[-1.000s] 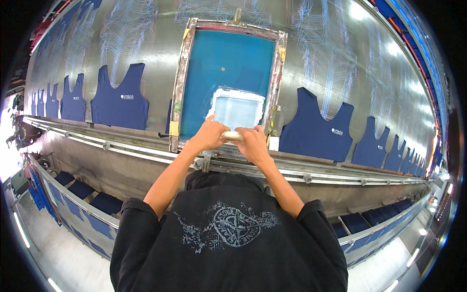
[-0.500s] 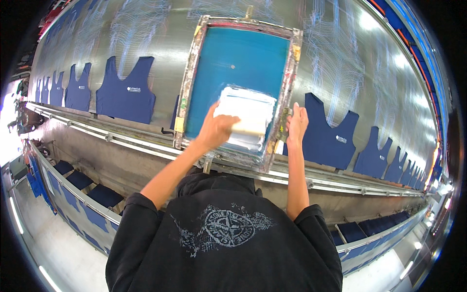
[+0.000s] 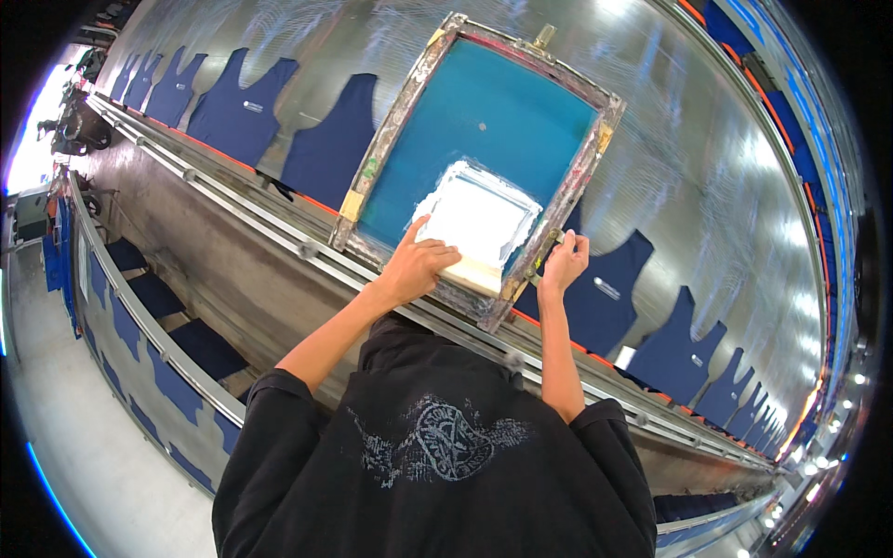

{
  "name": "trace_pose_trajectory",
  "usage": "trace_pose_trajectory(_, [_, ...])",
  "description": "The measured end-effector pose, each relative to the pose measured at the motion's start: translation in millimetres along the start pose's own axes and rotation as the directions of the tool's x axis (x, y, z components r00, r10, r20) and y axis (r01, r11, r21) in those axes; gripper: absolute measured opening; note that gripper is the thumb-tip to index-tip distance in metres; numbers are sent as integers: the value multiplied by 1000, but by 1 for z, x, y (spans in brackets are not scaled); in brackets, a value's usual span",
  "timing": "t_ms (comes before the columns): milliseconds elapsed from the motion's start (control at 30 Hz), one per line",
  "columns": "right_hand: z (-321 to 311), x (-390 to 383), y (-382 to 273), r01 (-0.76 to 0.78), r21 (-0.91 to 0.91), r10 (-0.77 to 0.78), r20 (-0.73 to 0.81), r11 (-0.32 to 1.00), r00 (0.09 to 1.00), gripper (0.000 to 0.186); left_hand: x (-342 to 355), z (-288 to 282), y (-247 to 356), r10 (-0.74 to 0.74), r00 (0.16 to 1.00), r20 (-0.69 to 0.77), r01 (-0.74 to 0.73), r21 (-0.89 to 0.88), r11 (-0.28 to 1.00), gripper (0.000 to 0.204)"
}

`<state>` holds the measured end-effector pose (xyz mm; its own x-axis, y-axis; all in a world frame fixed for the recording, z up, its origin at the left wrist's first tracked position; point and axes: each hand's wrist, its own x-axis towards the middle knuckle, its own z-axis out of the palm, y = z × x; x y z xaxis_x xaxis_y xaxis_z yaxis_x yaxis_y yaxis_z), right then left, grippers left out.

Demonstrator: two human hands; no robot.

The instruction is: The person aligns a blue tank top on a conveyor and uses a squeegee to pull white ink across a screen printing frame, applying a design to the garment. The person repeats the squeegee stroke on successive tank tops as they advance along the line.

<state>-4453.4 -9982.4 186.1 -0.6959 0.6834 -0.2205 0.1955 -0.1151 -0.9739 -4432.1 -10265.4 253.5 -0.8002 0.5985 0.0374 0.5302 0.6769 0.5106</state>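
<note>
A screen-printing frame (image 3: pixel 382 139) with teal mesh and a worn, paint-stained border lies tilted over the metal table. White ink (image 3: pixel 479 209) covers a patch of the lower mesh. My left hand (image 3: pixel 416 267) holds a pale squeegee (image 3: pixel 479 275) at the near edge of that patch; its fingers lie over the squeegee's left end. At the frame's lower right side, my right hand (image 3: pixel 565 265) is closed on the frame's edge, near a small metal fitting. Navy vest pieces lie on both sides: one to the left (image 3: pixel 326 153) and one to the right (image 3: pixel 609 293), each partly covered by the frame.
More navy vest pieces (image 3: pixel 237 107) with small white prints run along the table (image 3: pixel 707 186) both ways. A metal rail (image 3: pixel 223 219) follows its near edge. Behind me, below the rail, dark fabric pieces (image 3: pixel 205 349) lie on another long table.
The frame has shifted right relative to the vests, uncovering more of the left one and overlapping the right one. The squeegee sits nearer the frame's lower edge. My view has tilted.
</note>
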Motion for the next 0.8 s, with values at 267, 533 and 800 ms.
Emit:
trace_pose_trajectory(267, [152,-59,22,71,-244,-90,-66,967,994,28,-39,-85,-135,-19,998,55,20,-18,1000,49])
trace_pose_trajectory(533, [157,-54,1,88,-660,-80,43,746,996,29,7,-102,-168,17,914,405,10,-63,998,37])
trace_pose_trajectory(800, [237,-49,-103,778,-493,-169,792,389,586,33,144,-123,-202,78,928,364,-117,88,989,27])
